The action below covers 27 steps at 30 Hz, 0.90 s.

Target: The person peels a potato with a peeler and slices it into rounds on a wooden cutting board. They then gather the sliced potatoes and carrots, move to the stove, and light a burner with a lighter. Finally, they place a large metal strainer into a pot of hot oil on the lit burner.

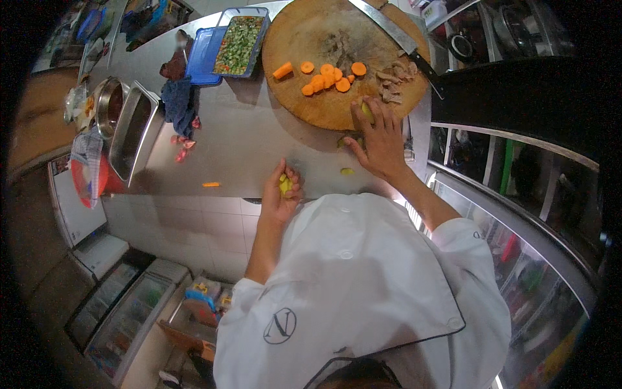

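Observation:
Held near my body at the table's front edge, my left hand point(282, 194) is closed around pale yellow-green vegetable pieces point(285, 185). My right hand point(381, 138) reaches over the near right rim of a round wooden chopping board point(301, 104), fingers apart. A yellow-green piece point(367, 113) lies under its fingers, partly covered. By the right thumb are darker green bits, and another green slice point(347, 171) rests on the metal table point(243, 141). Carrot slices point(326, 78) and a carrot stub point(282, 71) lie on the board, left of sliced meat point(396, 80).
A large knife point(393, 34) lies across the board's far right, its handle overhanging. Left of the board stands a blue container point(238, 44) of diced vegetables, with a blue lid point(200, 56). Further left are a dark cloth point(179, 104), metal pan point(136, 129) and red bowl point(112, 177).

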{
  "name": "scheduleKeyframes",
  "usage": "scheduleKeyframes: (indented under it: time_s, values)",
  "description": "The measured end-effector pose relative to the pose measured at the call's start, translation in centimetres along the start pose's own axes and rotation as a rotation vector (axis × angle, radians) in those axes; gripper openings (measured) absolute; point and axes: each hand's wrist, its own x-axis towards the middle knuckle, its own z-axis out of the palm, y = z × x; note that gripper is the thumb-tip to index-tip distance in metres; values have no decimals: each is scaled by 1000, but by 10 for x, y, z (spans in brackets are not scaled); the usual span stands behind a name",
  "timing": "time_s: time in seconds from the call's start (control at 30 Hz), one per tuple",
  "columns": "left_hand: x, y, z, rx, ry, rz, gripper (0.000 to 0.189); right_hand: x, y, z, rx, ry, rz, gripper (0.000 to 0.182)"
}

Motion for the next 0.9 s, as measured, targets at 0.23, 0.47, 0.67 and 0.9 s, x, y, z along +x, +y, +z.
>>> scheduleKeyframes:
  time_s: [0.23,0.47,0.67,0.9]
  values:
    - [8,5,-13,-54,16,-180,38,-35,16,40,30,-28,-51,59]
    - [-1,18,-34,62,-69,-214,40,-89,2,66,399,351,412,30]
    - [-42,-6,-70,-65,83,-78,42,-72,-33,77,74,191,432,65]
    - [-94,-78,-132,-314,95,0,41,-70,-61,101,140,49,232,55]
